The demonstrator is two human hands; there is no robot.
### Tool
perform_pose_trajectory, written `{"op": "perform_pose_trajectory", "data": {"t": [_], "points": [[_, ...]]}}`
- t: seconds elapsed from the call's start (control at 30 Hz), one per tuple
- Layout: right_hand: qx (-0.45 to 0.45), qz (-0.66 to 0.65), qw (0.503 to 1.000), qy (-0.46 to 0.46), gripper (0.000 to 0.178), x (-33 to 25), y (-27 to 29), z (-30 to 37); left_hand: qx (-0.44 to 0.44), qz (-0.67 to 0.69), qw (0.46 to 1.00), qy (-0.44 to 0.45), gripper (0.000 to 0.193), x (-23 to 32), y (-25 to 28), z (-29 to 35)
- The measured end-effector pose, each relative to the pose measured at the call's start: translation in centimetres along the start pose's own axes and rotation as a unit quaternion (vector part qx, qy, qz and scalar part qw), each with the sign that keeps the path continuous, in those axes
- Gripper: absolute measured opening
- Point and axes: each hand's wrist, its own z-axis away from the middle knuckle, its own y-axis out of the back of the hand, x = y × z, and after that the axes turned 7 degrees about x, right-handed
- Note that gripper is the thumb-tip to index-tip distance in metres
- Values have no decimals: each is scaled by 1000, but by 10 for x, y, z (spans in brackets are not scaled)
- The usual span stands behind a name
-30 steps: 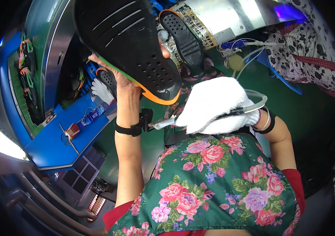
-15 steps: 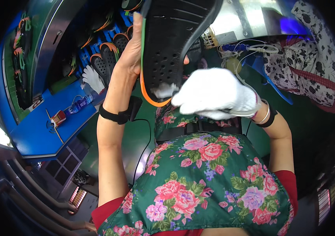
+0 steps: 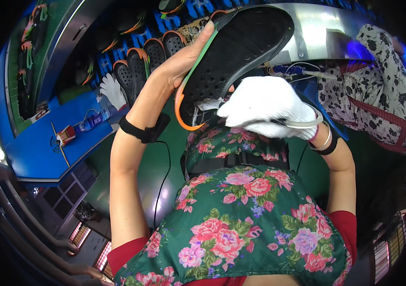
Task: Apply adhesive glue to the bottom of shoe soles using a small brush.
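Table: a blue table stood on the person's left.
Box: a small red box lay on it, touching a thin stick.
Bottle: a clear bottle with a blue label lay on its side near the box.
Loose glove: white, found beside the racked soles.
Racked soles: black, orange-edged, pierced with holes, standing in a row beyond the left forearm.
Left hand: bare, fingers clamped on the sole; thumb along its green edge, one fingertip seen at the opposite edge, the others hidden beneath.
Sole: black, green and orange at the rim, raised and tilted before the person, heel end lowest.
Tool: its white tip was at the heel; whether touching or just above, I could not tell.
Apron: green, floral, worn by the person.
Right hand: white-gloved, fingers together and closed on the tool, its handle hidden.
Tube: pale, at the right wrist.
Cover: shiny metal, beyond the sole.
Co-worker: patterned garment, well apart, farthest right.
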Motion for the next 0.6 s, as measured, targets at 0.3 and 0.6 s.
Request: {"op": "perform_pose_trajectory", "data": {"t": [0.3, 0.6], "points": [[239, -26, 961, -137, 14, -15, 13, -11, -12, 344, 939, -27, 82, -38, -6, 10], [92, 159, 983, -17, 26, -21, 20, -25, 61, 198, 972, -109, 49, -76, -16, 34]]}}
